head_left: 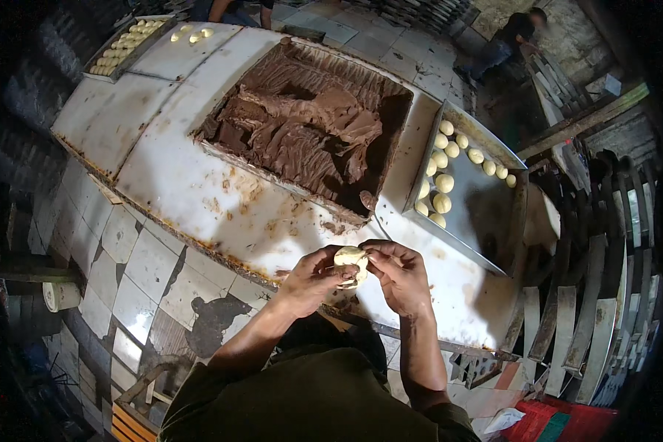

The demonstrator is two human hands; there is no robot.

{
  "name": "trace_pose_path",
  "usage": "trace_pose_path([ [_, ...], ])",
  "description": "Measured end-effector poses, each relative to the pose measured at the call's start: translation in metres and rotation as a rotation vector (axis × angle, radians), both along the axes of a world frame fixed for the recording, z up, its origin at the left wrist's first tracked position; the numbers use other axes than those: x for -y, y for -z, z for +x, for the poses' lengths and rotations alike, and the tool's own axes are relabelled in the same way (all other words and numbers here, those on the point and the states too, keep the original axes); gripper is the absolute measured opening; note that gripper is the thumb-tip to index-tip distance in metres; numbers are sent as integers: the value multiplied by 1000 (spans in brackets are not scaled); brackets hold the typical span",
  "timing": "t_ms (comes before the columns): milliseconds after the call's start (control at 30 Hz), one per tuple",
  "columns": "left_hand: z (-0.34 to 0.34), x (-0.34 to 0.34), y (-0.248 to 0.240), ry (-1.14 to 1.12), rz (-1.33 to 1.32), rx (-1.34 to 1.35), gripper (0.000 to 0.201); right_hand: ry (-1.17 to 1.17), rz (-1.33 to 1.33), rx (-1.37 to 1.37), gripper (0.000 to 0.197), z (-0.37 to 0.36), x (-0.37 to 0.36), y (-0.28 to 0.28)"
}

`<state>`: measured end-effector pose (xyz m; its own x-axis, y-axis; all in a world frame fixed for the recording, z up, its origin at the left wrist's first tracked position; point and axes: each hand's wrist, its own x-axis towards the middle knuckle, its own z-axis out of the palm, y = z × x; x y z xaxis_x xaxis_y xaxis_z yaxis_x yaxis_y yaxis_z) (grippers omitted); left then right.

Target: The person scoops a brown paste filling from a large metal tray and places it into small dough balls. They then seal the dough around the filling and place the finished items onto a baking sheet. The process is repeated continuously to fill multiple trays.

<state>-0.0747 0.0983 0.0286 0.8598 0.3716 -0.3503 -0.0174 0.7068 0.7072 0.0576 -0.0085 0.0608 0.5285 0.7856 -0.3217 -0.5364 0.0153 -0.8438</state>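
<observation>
Between my two hands, above the near edge of the table, is a pale yellow piece of dough (351, 255). My left hand (307, 281) holds it from the left, fingers curled round it. A brown patch shows at the dough's lower middle; whether it is paste or a smeared thumb I cannot make out. My right hand (401, 278) pinches the dough's right edge between thumb and fingers. Just beyond my hands lies a wide square tray of thick brown paste (302, 118), its surface scooped and ridged. Brown smears mark my fingers.
To the right stands a metal tray (486, 197) with several round dough balls (443, 183). Another tray of dough balls (127, 48) sits at the table's far left, with a few balls (191, 34) beside it. Metal trays (597, 309) are stacked at right. A person (510, 43) is at far right.
</observation>
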Motion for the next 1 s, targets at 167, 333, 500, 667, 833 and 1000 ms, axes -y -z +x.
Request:
trace_pose_path([
  [167, 2, -3, 15, 68, 266, -10, 31, -105, -147, 361, 20, 6, -9, -16],
  [333, 8, -6, 18, 121, 447, -136, 25, -447, -219, 1063, 18, 6, -17, -17],
  [500, 16, 5, 23, -243, -28, -94, 29, -200, -124, 1541, 29, -30, -2, 13],
  [667, 22, 5, 18, -190, -322, -57, 35, -155, -104, 1718, 40, -35, 8, 38],
  [833, 16, -5, 14, 31, -586, 40, 26, -126, -149, 1794, 38, -30, 13, 34],
  [1000, -16, -19, 4, 227, -555, 246, 27, -37, -110, 1508, 21, -13, 6, 13],
])
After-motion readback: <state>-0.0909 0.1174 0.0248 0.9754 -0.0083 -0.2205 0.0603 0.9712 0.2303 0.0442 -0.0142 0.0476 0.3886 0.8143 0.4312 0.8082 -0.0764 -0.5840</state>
